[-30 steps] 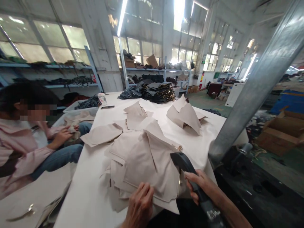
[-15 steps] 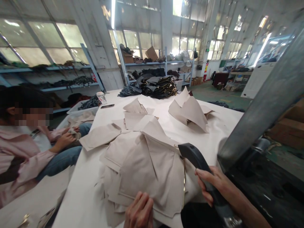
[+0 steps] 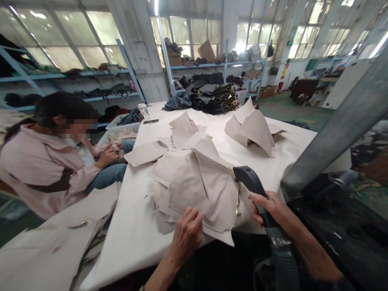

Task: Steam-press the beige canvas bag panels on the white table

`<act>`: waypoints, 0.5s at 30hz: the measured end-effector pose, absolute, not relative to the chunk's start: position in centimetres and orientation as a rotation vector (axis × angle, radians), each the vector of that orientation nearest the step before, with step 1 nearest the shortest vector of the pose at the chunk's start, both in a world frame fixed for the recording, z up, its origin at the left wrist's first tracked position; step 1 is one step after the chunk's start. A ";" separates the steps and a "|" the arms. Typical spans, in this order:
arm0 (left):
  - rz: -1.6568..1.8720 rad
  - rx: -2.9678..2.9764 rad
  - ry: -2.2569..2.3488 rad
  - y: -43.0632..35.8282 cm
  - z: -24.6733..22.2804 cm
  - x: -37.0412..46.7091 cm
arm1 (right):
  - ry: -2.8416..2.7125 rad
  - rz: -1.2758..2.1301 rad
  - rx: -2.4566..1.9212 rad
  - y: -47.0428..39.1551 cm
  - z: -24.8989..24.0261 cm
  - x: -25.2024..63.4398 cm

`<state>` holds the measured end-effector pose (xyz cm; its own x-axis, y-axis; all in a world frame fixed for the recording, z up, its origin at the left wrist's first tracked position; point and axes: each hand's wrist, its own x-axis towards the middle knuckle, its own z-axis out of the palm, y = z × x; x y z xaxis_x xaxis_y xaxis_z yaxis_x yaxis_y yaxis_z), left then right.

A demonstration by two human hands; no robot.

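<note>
My left hand (image 3: 188, 228) has its fingers curled over the near edge of a beige fabric piece (image 3: 189, 190), pinching it. That piece has a gold-coloured zipper (image 3: 237, 204) along its right side and lies on a pile of similar pieces. My right hand (image 3: 268, 208) is wrapped round the black curved handle of a vacuum cleaner hose (image 3: 253, 182). The handle's tip reaches the piece's right side by the zipper's upper end; whether it touches cannot be made out. Below the hand, a ribbed hose runs down from the handle.
Other beige pieces (image 3: 251, 131) lie farther back on the white table (image 3: 127, 226), before a stack of black zippered pieces (image 3: 212, 97). A slanted metal post (image 3: 333, 137) stands at right. At left, a person (image 3: 60, 157) sits handling something beige, near more beige pieces (image 3: 57, 246).
My view has swung left and down, so the scene sits farther right and higher. Both hands keep their holds on the beige fabric piece and the vacuum cleaner hose.
</note>
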<state>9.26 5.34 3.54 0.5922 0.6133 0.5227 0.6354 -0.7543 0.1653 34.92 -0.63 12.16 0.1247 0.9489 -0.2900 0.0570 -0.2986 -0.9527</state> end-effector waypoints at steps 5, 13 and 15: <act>-0.865 -2.760 -1.155 4.5 4.0 9.4 | -0.988 1.428 -1.501 -8.7 11.9 34.5; -0.742 -2.833 -0.657 2.4 4.1 9.8 | -0.913 1.491 -1.603 -19.6 10.9 30.7; -0.759 -2.941 -0.686 2.9 5.2 10.3 | -0.907 1.459 -1.641 -20.9 11.3 30.2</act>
